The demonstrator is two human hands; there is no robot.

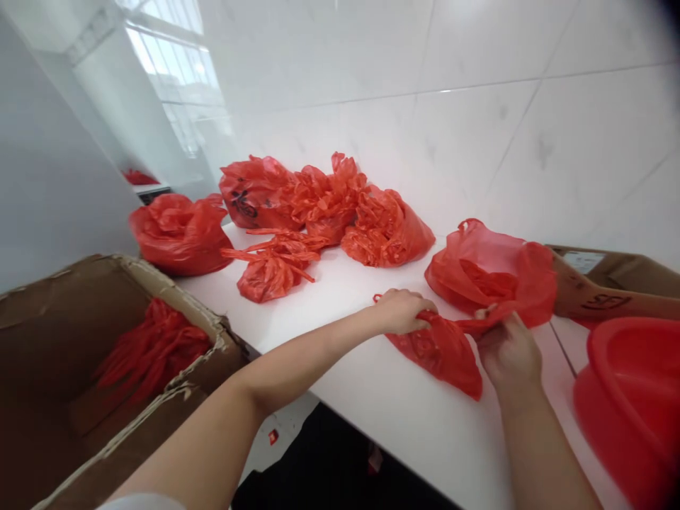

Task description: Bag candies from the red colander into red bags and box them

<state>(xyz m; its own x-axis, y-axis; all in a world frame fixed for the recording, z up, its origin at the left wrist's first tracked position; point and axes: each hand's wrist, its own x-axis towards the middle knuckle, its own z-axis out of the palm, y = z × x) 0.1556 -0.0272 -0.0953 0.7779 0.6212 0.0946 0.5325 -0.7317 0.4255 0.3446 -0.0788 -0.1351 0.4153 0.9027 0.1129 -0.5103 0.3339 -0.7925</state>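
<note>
A red plastic bag lies on the white table in front of me, its lower part slumped toward the near edge. My left hand is closed around its gathered top, with a small loop of plastic poking out beyond the knuckles. On the other side my right hand grips a stretched strip of the same red plastic, its fingers partly hidden and slightly blurred. Just behind that hand stands an open red bag with more red plastic inside.
Several filled red bags line the tiled wall. A smaller knotted bag lies before them. At left, a cardboard box holds red bags. A red basin and another cardboard box stand at right.
</note>
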